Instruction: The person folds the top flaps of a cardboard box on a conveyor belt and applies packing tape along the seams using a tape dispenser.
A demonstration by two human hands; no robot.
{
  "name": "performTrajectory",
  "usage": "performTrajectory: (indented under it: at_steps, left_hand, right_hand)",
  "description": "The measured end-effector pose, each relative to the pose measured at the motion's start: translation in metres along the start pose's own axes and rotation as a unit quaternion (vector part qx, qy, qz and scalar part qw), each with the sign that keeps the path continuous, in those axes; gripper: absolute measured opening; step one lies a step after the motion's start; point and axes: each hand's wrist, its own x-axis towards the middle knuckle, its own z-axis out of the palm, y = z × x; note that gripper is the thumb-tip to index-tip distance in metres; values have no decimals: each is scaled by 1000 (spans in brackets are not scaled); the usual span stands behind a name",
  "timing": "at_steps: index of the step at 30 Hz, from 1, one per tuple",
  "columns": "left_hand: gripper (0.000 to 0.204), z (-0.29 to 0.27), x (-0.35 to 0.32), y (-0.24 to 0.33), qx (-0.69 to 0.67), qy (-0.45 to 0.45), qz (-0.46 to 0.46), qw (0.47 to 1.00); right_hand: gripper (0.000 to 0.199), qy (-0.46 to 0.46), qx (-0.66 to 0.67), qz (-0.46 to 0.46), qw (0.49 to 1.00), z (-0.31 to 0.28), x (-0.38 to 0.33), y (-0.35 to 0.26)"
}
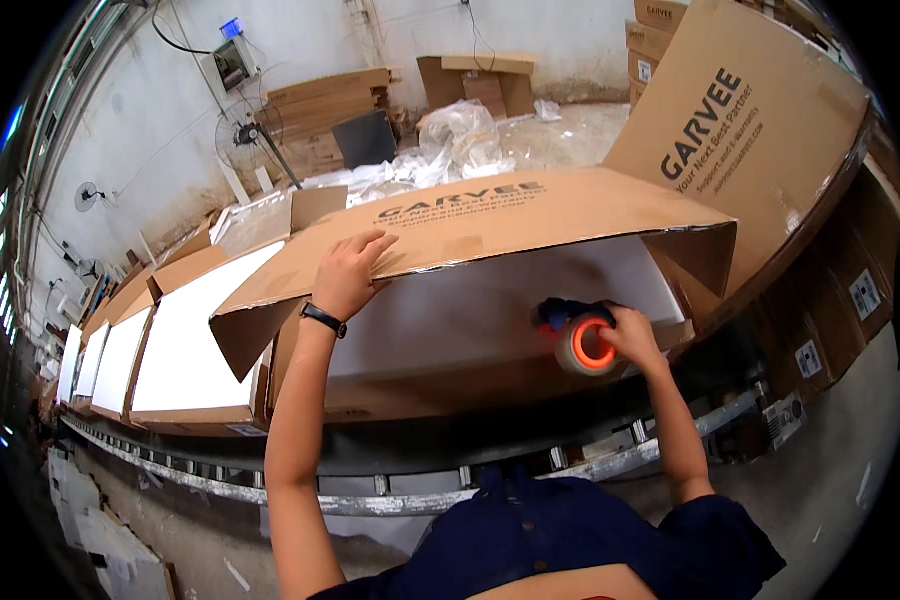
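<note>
A large brown cardboard box lid [570, 212] with dark print sits tilted over a long carton [400, 392] that has a white sheet or panel [450, 325] inside. My left hand [348, 278], with a black band at the wrist, grips the lid's near edge, fingers on top and thumb by the underside. In my right hand [630, 335] is a tape dispenser [567, 312] with a dark blue body, an orange hub and a roll of clear tape [576, 352]. The dispenser is over the carton's near right part, beneath the raised lid edge.
A roller conveyor [430, 503] runs along my front under the carton. More open cartons with white tops [198, 355] line up to the left. At right leans a big printed carton [740, 140], with stacked boxes [820, 320] below. Plastic wrap [462, 130] and a fan [245, 135] stand behind.
</note>
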Motion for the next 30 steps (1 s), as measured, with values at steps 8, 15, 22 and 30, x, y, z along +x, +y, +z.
performTrajectory:
  at_steps: [8, 15, 22, 30]
  left_hand:
    - [75, 71, -92, 33, 9, -169, -5, 986]
    - [88, 97, -112, 50, 21, -156, 0, 988]
    - [76, 74, -98, 32, -35, -149, -3, 988]
    - [71, 72, -86, 30, -34, -129, -6, 991]
  right_hand:
    - [36, -132, -34, -33, 990, 68, -101, 4]
    - [48, -37, -19, 56, 998, 182, -129, 71]
    - [16, 370, 94, 47, 923, 35, -82, 59]
    - [42, 345, -4, 121, 931, -32, -37, 201]
